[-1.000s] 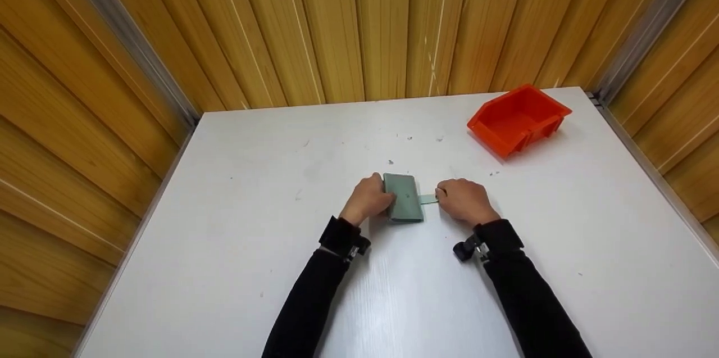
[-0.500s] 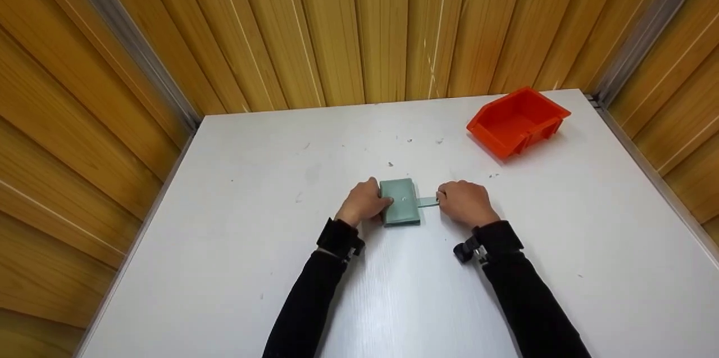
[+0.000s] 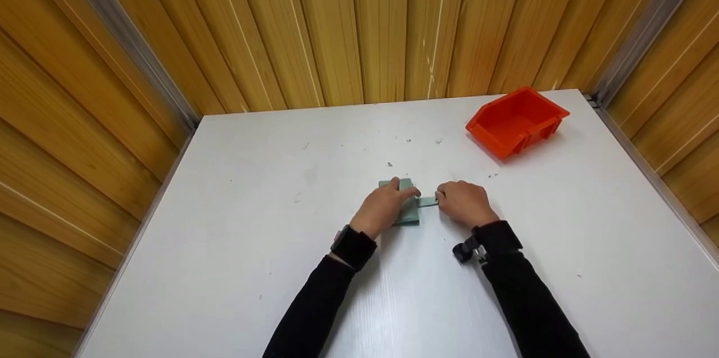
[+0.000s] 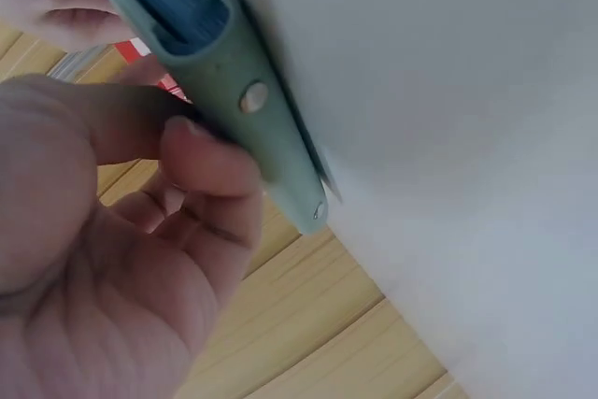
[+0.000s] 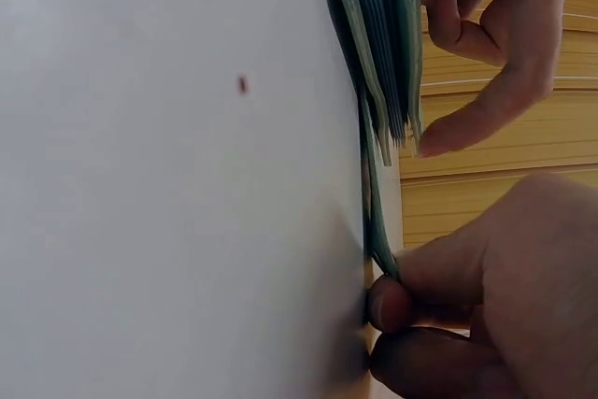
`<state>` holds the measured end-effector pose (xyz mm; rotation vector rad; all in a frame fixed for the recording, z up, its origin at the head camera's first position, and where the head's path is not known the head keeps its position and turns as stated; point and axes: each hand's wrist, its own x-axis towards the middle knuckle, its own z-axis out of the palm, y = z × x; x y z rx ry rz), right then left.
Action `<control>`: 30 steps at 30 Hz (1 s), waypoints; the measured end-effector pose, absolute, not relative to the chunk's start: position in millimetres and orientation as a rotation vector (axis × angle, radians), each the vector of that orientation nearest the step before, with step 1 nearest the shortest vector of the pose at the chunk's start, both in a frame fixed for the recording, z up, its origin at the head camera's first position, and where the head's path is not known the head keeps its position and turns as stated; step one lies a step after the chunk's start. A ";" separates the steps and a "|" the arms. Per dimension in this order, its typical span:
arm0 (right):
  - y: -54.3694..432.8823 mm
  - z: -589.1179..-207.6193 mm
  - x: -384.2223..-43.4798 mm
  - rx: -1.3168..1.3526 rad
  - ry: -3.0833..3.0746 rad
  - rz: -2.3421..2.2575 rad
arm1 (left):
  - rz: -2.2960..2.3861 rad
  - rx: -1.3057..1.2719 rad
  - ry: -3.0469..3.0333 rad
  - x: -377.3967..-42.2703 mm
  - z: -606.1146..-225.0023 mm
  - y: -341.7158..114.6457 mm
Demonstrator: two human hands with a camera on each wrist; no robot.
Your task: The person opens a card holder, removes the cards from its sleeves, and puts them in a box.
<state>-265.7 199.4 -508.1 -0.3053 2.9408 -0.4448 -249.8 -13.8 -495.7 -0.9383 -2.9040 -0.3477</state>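
Green wallet (image 3: 409, 215) is lying on the tabletop (image 3: 253, 195), near its middle; blue leaves (image 4: 192, 11) are showing inside, a round snap (image 4: 253, 97) on the spine. Strap (image 3: 427, 202) is extending toward the right hand (image 3: 464, 202), which is pinching its end between thumb and finger. Left hand (image 3: 382, 206) is reaching over the wallet, digits loosely spread, one tip touching the cover's free edge. Orange bin (image 3: 517, 122) is sitting well apart, toward the far right corner; wood-look panels (image 3: 337, 26) are standing behind.
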 end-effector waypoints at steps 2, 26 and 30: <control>199.5 -508.4 -265.4 -0.307 2.942 -0.453 | -0.324 -0.937 -2.914 -249.0 -495.3 -13.9; 200.3 -508.8 -264.4 -0.339 2.991 -0.472 | -0.642 -0.845 -2.953 -255.2 -494.8 -11.7; 200.6 -509.6 -265.2 -0.336 2.989 -0.472 | -0.690 -0.838 -2.963 -256.3 -493.9 -12.0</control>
